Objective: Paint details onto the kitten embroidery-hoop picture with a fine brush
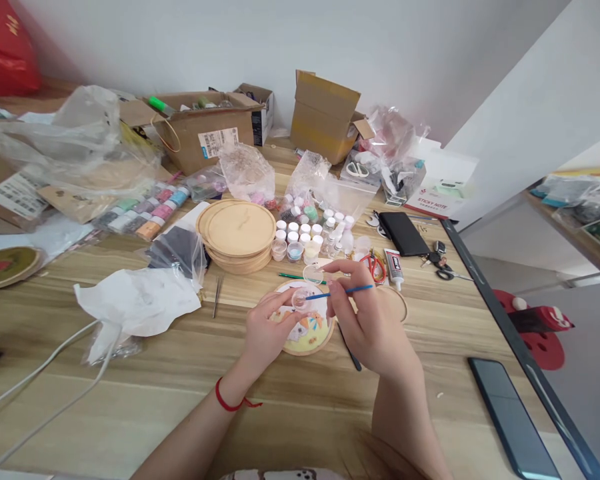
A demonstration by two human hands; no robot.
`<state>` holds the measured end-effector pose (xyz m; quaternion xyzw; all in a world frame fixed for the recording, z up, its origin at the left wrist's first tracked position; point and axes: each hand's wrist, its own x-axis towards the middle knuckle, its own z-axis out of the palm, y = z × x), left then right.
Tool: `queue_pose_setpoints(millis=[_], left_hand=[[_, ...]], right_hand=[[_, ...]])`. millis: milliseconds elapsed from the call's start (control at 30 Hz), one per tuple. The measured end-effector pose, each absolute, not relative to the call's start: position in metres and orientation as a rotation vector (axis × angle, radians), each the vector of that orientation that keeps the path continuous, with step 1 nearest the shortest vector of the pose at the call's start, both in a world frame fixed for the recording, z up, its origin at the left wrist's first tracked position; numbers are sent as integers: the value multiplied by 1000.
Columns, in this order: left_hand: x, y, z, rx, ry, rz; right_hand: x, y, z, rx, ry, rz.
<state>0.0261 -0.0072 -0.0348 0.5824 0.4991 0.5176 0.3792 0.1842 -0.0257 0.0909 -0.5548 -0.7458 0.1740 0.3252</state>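
My left hand (267, 328) grips a small clear plastic cup (300, 300) between thumb and fingers. In my right hand (363, 313) is a thin blue stick (353, 290), perhaps a brush, with its end at the cup. A clear round lid (313, 274) shows by the fingertips of my right hand; I cannot tell whether they hold it. Under both hands lies a round wooden hoop (305, 352) with a painted yellow and white picture, partly hidden. Several white-capped little jars (305, 230) stand just behind, with a green pencil (293, 275) in front of them.
Left of the jars is a stack of round wooden boards (240, 230). Cardboard boxes (325, 117) line the wall. At right lie a glue tube (394, 267), a black wallet (404, 235), scissors (447, 272) and a phone (510, 417). Tweezers (217, 297) and crumpled paper (140, 303) lie left.
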Motion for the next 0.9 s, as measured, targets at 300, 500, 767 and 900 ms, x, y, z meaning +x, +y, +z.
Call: queue_pose_setpoints(millis=[300,500,767,900], left_hand=[[25,-7,-36,1468,1280,1311],[25,-8,-35,1474,1285,1301],[25,-8,-35,1489,1273,1314],[25,-7,-35,1503,1279,1297]], right_hand=[[184,-25,92,-1444,-1953,449],[183,-27,92,-1446,-1958,517],[183,-25,91,-1498,-1937,363],[184,-22,89,-1513,-1905,321]])
